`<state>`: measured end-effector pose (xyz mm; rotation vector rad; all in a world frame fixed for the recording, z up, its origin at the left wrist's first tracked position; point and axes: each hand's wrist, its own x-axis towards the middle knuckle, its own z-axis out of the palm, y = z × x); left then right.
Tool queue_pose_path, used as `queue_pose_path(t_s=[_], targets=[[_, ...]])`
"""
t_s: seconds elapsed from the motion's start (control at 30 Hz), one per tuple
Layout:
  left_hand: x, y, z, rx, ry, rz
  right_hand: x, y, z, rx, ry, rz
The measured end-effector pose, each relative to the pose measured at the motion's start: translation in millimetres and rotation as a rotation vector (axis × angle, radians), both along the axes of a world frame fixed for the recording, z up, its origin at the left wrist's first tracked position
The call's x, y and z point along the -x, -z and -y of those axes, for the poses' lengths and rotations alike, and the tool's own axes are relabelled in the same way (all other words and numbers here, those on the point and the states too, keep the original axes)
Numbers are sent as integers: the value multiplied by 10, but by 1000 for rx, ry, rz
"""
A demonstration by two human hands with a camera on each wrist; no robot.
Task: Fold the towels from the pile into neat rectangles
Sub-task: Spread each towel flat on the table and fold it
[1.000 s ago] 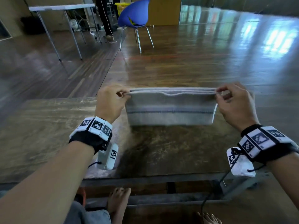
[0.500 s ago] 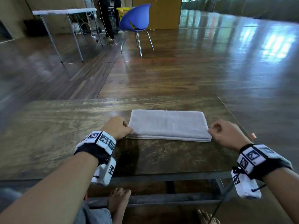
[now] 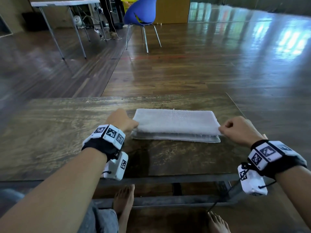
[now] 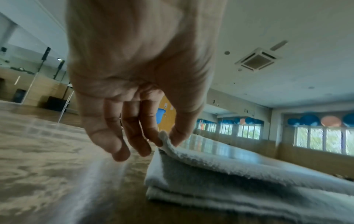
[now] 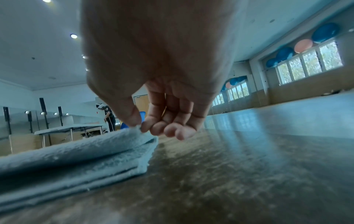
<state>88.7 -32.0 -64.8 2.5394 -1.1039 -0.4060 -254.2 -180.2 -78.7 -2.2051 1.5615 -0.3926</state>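
A grey towel [image 3: 175,123] lies folded in several layers on the dark wooden table [image 3: 50,132], near its far right part. My left hand [image 3: 121,121] pinches the top layer's near left corner between thumb and forefinger, as the left wrist view shows on the towel [image 4: 210,169] under my left hand [image 4: 166,139]. My right hand [image 3: 235,130] pinches the top layer's near right corner, also seen on the towel [image 5: 76,154] by my right hand [image 5: 140,126]. The top layer's near edge is raised slightly off the layers below. No pile of other towels is in view.
The table's right edge [image 3: 235,105] runs close to the towel's right end. Beyond the table is open wooden floor with a blue chair [image 3: 139,14] and a white folding table [image 3: 64,4] far back. Bare feet [image 3: 124,199] show below the near edge.
The towel, held up by its top edge a second ago, was laid flat on the table. Since then both hands have kept pinching the near corners, lifting the top layer a little.
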Motion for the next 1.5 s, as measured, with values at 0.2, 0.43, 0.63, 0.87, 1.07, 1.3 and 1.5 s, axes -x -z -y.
queue_pose_path(t_s=[0.2,0.43,0.63,0.87,1.07,1.3,1.5], targets=[[152,77,13,109,257,171,-34,46,-107,196,-53,-97],[452,96,164,-205,589,124,-207,171,-162,34,-450,-136],[694,84,195,-64,653,107,-509,140,-485,239,-555,-95],[722,380,255,-268,725,9,-939,308,-619,-92,-630,-139],[559,600,196,-291,781,88,-786,403,-403,-177,-666,-280],[421,530,-7,-330,732,94,-499,341,-240,-239,-491,-478],[355,443,-168,-382,648,101,-344,167,-369,-276,-334,-523]])
